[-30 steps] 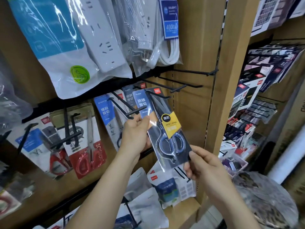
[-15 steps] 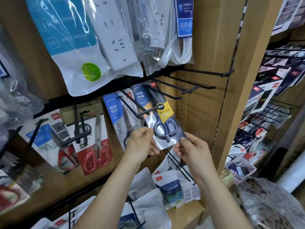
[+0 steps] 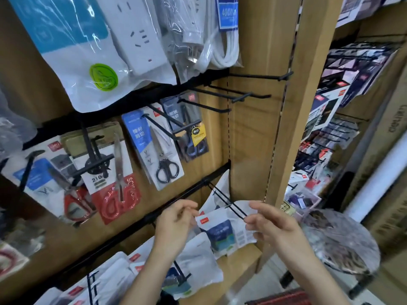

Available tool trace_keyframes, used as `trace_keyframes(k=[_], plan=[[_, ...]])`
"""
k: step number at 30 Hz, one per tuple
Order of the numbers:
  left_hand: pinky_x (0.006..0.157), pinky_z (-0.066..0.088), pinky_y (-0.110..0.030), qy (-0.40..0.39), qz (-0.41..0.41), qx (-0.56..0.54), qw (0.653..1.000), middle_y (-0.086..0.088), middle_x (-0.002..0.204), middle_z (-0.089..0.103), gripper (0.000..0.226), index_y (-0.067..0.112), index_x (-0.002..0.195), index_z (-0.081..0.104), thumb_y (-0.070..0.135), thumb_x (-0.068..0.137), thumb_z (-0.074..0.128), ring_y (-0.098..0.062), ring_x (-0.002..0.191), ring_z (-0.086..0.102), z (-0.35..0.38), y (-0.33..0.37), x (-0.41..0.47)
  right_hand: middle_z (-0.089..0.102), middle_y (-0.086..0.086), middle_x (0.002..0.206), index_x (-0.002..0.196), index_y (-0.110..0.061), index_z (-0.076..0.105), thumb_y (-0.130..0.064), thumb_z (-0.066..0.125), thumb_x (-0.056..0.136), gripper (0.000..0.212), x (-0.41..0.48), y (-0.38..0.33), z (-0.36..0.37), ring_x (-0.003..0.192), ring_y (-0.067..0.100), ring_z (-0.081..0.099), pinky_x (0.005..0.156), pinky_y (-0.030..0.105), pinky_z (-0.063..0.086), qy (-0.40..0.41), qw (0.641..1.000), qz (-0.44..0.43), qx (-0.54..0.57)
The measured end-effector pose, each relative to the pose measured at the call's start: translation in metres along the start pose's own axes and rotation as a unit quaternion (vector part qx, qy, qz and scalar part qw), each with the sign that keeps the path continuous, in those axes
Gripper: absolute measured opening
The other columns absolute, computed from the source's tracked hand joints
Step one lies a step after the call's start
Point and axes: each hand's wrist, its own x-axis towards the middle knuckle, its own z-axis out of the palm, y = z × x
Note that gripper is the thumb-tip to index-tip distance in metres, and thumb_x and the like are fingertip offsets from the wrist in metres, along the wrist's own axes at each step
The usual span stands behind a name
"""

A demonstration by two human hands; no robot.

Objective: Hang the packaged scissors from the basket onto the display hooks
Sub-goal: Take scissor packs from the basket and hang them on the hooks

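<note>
The dark pack of scissors with a yellow label [image 3: 193,133] hangs on a black display hook [image 3: 176,126], pushed back against the board. Left of it hangs a white and blue pack of black-handled scissors [image 3: 154,148]. My left hand [image 3: 174,225] and my right hand [image 3: 271,223] are below the packs, fingers loosely apart, holding nothing. They hover in front of a white pouch [image 3: 222,232] on a lower hook. A dark red basket edge [image 3: 284,298] shows at the bottom.
Several bare black hooks [image 3: 242,96] jut out at the upper right of the board. Red-handled scissors packs [image 3: 116,188] hang at the left. Bagged power strips [image 3: 123,45] hang above. A wooden upright [image 3: 297,106] bounds the board; a round stool [image 3: 339,243] stands at the right.
The dark scissors pack slid back along its hook and now hangs free. Both hands let go of it and dropped down, away from the hook.
</note>
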Motion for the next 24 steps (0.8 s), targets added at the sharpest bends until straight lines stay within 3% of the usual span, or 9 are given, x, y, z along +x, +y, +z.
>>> trace_keyframes(k=[3,5,9,12,15,18,21,24], plan=[[0.057,0.049,-0.018,-0.041,-0.006,-0.059,0.997,-0.003,0.069,0.070,0.036,0.015,0.083,0.071,-0.006,0.095,0.046,-0.013,0.061,0.063,-0.003,-0.011,-0.039,0.075,0.012,0.086,0.108,-0.010,0.069,0.001,0.049,0.098,0.025,-0.027,0.012,-0.014,0.078,0.022,0.071,0.073,0.033,0.056,0.029,0.999,-0.017,0.000],[0.058,0.050,-0.021,-0.069,-0.011,-0.080,0.994,-0.008,0.069,0.070,0.037,0.014,0.080,0.072,-0.008,0.095,0.047,-0.015,0.059,0.062,-0.005,-0.028,-0.063,0.074,0.014,0.084,0.106,-0.007,0.069,0.004,0.049,0.098,0.025,-0.049,0.027,-0.025,0.073,0.021,0.070,0.067,0.026,0.056,0.065,0.998,-0.013,0.006],[0.063,0.053,-0.030,-0.119,-0.046,-0.101,0.987,-0.010,0.067,0.070,0.048,0.024,0.068,0.075,-0.009,0.093,0.052,-0.013,0.055,0.063,0.007,-0.071,-0.101,0.073,0.018,0.084,0.106,-0.006,0.069,0.002,0.050,0.098,0.022,-0.103,0.063,-0.049,0.073,0.023,0.068,0.070,0.031,0.055,0.143,0.989,0.030,0.001],[0.056,0.053,-0.020,-0.169,-0.073,-0.091,0.979,-0.010,0.067,0.071,0.057,0.033,0.063,0.075,-0.013,0.090,0.056,-0.010,0.053,0.064,0.025,-0.109,-0.129,0.072,0.020,0.081,0.102,-0.003,0.070,0.004,0.049,0.098,0.022,-0.145,0.094,-0.070,0.066,0.018,0.067,0.060,0.020,0.053,0.192,0.978,0.078,-0.035],[0.061,0.051,-0.024,-0.229,-0.115,-0.052,0.965,-0.008,0.066,0.072,0.052,0.034,0.067,0.075,-0.010,0.089,0.059,-0.013,0.053,0.065,0.047,-0.145,-0.162,0.074,0.012,0.079,0.096,-0.011,0.073,0.001,0.052,0.097,0.025,-0.183,0.128,-0.089,0.073,0.028,0.069,0.070,0.035,0.056,0.244,0.957,0.135,-0.076],[0.057,0.050,-0.019,-0.288,-0.148,-0.018,0.946,-0.007,0.065,0.071,0.041,0.027,0.068,0.075,-0.004,0.090,0.060,-0.012,0.053,0.063,0.070,-0.172,-0.192,0.074,0.008,0.073,0.097,-0.007,0.072,0.004,0.051,0.096,0.024,-0.212,0.163,-0.107,0.067,0.018,0.069,0.064,0.027,0.056,0.287,0.937,0.181,-0.076],[0.059,0.051,-0.016,-0.339,-0.155,0.028,0.928,-0.004,0.068,0.072,0.037,0.025,0.067,0.074,-0.003,0.088,0.062,-0.008,0.055,0.065,0.096,-0.194,-0.216,0.074,0.013,0.080,0.102,-0.010,0.071,0.003,0.048,0.098,0.027,-0.231,0.194,-0.124,0.072,0.024,0.069,0.074,0.037,0.052,0.294,0.926,0.221,-0.083],[0.061,0.049,-0.013,-0.357,-0.166,0.071,0.917,-0.005,0.073,0.072,0.039,0.029,0.067,0.073,-0.003,0.086,0.064,-0.005,0.058,0.066,0.131,-0.221,-0.230,0.074,0.014,0.082,0.101,-0.011,0.071,0.003,0.047,0.098,0.028,-0.237,0.231,-0.143,0.071,0.022,0.069,0.074,0.035,0.053,0.286,0.922,0.248,-0.082]])
